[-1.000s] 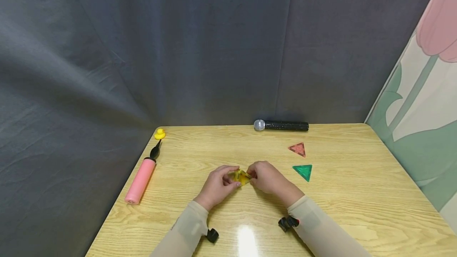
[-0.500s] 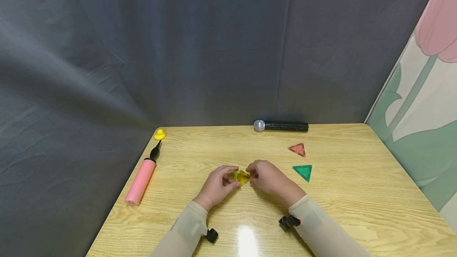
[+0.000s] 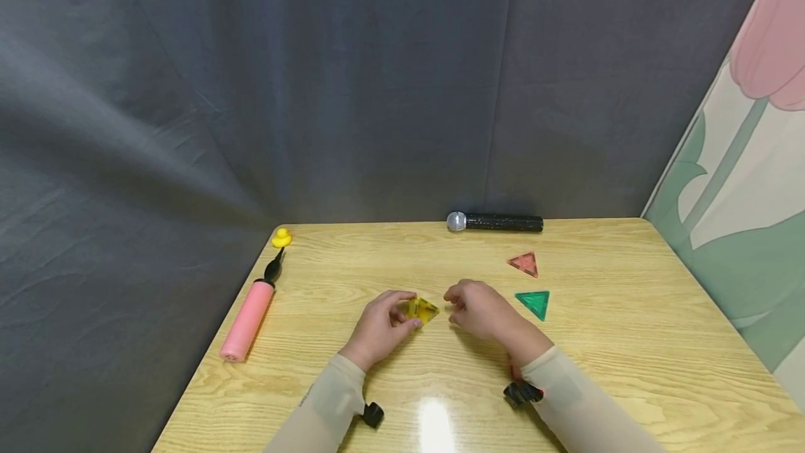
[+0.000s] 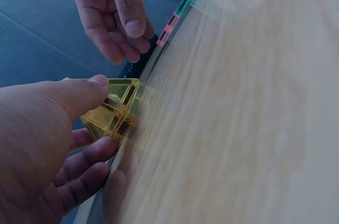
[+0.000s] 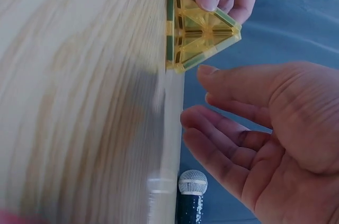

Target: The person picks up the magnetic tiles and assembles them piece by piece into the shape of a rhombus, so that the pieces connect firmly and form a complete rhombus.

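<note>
A small pyramid (image 3: pixel 423 310) of see-through yellow triangular magnetic tiles stands on the wooden table, in the middle of the head view. My left hand (image 3: pixel 382 327) holds it by its left side; in the left wrist view the thumb lies on one face of the pyramid (image 4: pixel 114 105) and the fingers are below. To the right of it hovers my right hand (image 3: pixel 481 310), with loosely bent fingers and nothing in them. The right wrist view shows a gap between that hand (image 5: pixel 265 123) and the pyramid (image 5: pixel 204 30).
Green (image 3: pixel 534 303) and red (image 3: pixel 525 264) triangular tiles lie to the right. Something reddish (image 3: pixel 513 369) shows beside the right wrist. A black microphone (image 3: pixel 503 221) lies at the back edge. On the left are a pink hand pump (image 3: pixel 249 319) and a yellow rubber duck (image 3: pixel 281 237).
My right hand has let go of the pyramid and drawn away a little to the right. The left hand keeps its hold, almost in the same spot.
</note>
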Demonstrator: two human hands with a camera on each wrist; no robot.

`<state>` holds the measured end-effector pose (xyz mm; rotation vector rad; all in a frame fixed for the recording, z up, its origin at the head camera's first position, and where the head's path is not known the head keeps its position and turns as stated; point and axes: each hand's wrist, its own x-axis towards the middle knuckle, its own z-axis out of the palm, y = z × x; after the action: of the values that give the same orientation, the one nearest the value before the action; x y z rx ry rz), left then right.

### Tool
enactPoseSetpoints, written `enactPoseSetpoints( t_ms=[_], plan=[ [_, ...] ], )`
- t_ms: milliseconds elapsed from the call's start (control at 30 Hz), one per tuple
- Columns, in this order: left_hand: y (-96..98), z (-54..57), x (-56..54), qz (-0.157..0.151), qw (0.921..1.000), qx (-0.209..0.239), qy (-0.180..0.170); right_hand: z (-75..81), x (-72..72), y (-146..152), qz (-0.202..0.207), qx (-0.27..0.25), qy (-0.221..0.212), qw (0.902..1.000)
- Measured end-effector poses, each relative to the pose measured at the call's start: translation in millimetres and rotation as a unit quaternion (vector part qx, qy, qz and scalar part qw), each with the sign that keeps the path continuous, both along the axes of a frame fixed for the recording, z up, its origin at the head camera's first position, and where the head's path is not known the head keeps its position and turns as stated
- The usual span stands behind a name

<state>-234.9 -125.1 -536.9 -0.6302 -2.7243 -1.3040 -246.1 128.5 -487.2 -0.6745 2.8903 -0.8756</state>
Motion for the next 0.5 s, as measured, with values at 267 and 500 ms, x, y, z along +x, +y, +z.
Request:
enactPoseSetpoints(
  t_ms=[267, 500],
  plan=[
    [-2.8, -0.4, -0.3, 0.013, 0.9999, -0.005, -0.003, 0.5, 2.0, 21, -0.019, -0.007, 0.005, 0.9998],
    [-5.8, 0.4, -1.0, 0.017, 0.9998, -0.008, -0.002, 0.3, 3.1, 44, -0.020, -0.042, 0.008, 0.9989]
  ],
)
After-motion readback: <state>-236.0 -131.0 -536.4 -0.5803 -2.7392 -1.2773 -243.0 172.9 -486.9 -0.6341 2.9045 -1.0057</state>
